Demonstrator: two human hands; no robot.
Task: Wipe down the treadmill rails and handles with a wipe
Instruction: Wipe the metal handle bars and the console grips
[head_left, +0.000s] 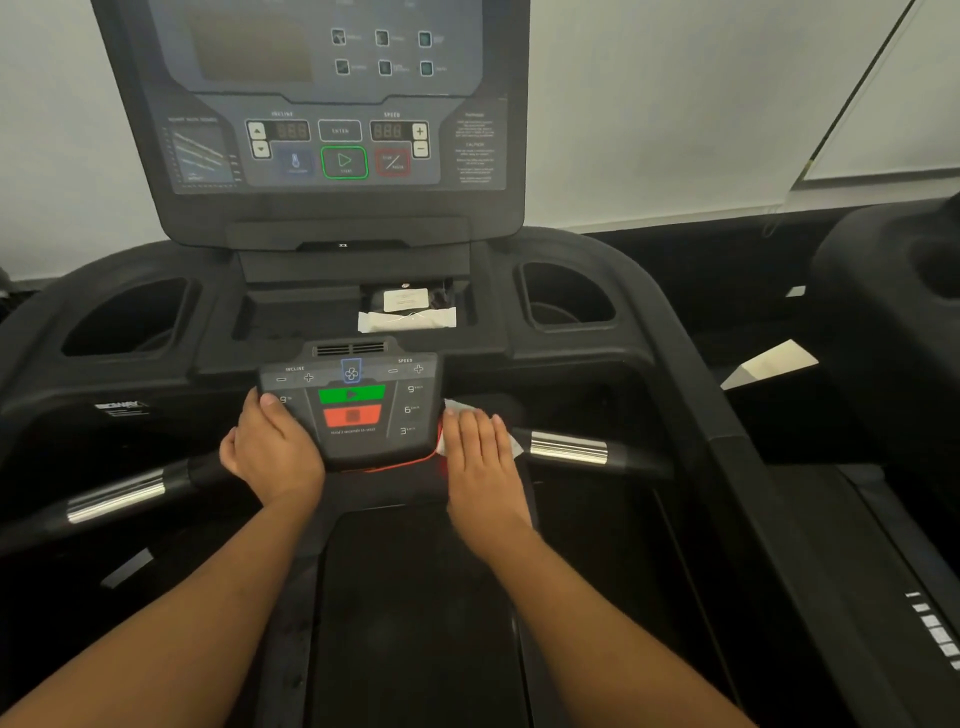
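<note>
I stand on a black treadmill. My right hand lies flat on a white wipe, pressing it onto the inner end of the right handle bar, right beside the small control pad. Only the wipe's edges show around my fingers. My left hand grips the left edge of that control pad, thumb on its top face. The left handle bar with its chrome sensor band runs out to the left, untouched. The right side rail curves past the handle.
The big console stands upright ahead. A tray below it holds a white wipes packet. Cup holders sit on both sides. The belt lies under my arms. A neighbouring machine is at the right.
</note>
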